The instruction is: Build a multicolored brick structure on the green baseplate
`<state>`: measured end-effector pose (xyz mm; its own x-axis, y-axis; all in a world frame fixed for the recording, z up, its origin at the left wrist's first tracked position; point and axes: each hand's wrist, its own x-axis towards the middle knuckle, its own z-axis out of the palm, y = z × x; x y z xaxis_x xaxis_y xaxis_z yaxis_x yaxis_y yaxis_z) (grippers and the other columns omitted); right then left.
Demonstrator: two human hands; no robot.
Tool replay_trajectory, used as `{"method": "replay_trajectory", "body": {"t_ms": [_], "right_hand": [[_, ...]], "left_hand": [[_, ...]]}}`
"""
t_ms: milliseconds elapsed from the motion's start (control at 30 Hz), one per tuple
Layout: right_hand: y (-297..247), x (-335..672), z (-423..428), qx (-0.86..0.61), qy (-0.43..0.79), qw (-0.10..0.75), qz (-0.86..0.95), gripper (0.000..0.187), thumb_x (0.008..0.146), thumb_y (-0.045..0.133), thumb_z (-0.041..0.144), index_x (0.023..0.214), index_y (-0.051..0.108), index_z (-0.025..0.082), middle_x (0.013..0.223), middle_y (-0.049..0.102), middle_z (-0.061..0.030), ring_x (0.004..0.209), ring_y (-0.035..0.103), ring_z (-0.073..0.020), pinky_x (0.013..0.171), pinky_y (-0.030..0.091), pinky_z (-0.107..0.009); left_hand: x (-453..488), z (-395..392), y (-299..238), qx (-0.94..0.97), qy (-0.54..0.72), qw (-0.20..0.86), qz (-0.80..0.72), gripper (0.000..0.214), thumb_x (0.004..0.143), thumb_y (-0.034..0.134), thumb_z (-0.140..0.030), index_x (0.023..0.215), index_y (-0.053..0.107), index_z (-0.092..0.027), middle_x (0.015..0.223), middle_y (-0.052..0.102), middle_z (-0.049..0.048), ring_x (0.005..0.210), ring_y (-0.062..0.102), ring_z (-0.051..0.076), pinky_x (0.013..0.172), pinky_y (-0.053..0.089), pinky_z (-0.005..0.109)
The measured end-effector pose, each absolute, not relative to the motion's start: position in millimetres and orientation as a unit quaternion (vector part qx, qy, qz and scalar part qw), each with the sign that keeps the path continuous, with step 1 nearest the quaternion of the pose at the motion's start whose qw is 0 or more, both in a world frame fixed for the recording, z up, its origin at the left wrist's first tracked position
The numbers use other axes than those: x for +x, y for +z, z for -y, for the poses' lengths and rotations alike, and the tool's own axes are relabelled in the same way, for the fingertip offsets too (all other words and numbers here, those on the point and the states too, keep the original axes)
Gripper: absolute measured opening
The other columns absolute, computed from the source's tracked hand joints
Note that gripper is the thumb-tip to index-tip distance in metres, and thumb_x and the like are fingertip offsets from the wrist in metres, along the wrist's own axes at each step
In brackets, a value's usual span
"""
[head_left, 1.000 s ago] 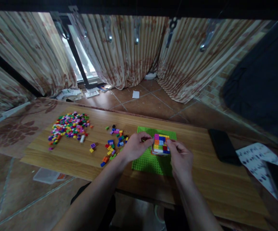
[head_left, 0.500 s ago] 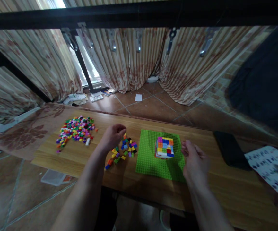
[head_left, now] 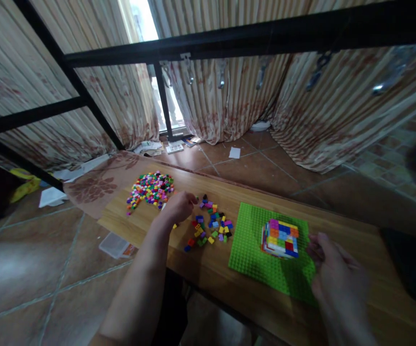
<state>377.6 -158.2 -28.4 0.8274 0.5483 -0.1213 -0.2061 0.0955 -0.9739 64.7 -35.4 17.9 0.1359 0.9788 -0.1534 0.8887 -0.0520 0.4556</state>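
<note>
No readable text, labels, brands or nos. anywhere. Papers on floor, well beyond left hand, carry marks too small and blurred to read. Small white slip on floor tiles further right looks blank. Loose bricks just right of left hand and brick block near right hand show colour only, no print. Dark flat object at counter edge, right of right hand, shows no lettering.
</note>
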Motion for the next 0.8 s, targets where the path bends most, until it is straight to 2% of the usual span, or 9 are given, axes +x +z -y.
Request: {"method": "replay_trajectory", "body": {"t_ms": [233, 433, 633, 800], "right_hand": [[-30, 376, 158, -0.625, 0.264, 0.722, 0.135, 0.012, 0.068, 0.078, 0.029, 0.07, 0.072, 0.019, 0.07, 0.068, 0.0024, 0.06, 0.058, -0.0078, 0.058, 0.051, -0.019], [-34, 375, 158, -0.622, 0.261, 0.721, 0.159, 0.015, 0.069, 0.078, 0.031, 0.07, 0.071, 0.018, 0.069, 0.067, 0.0018, 0.057, 0.058, -0.0093, 0.053, 0.05, -0.021], [-38, 375, 158, -0.616, 0.273, 0.721, 0.161, 0.017, 0.069, 0.079, 0.031, 0.071, 0.071, 0.017, 0.069, 0.068, 0.002, 0.057, 0.059, -0.0087, 0.054, 0.05, -0.021], [-35, 373, 157, -0.618, 0.291, 0.718, 0.134, 0.014, 0.068, 0.079, 0.028, 0.07, 0.072, 0.017, 0.067, 0.068, 0.0026, 0.059, 0.06, -0.0068, 0.058, 0.05, -0.017]], "left_hand": [[63, 37, 15, 0.759, 0.074, 0.269, -0.588, 0.024, 0.062, 0.062, -0.01, 0.078, 0.077, -0.021, 0.071, 0.072, 0.0005, 0.064, 0.062, 0.014, 0.054, 0.041, 0.02], [65, 41, 17, 0.763, 0.071, 0.276, -0.58, 0.02, 0.058, 0.066, -0.012, 0.073, 0.076, -0.023, 0.068, 0.071, -0.0002, 0.062, 0.061, 0.014, 0.053, 0.039, 0.02], [80, 44, 15, 0.766, 0.058, 0.256, -0.588, 0.011, 0.06, 0.071, -0.016, 0.068, 0.074, -0.022, 0.062, 0.067, 0.0001, 0.059, 0.058, 0.015, 0.053, 0.036, 0.023], [86, 44, 15, 0.782, 0.066, 0.252, -0.566, 0.006, 0.068, 0.067, -0.018, 0.069, 0.072, -0.02, 0.064, 0.066, 0.0029, 0.06, 0.057, 0.017, 0.058, 0.038, 0.026]]}}
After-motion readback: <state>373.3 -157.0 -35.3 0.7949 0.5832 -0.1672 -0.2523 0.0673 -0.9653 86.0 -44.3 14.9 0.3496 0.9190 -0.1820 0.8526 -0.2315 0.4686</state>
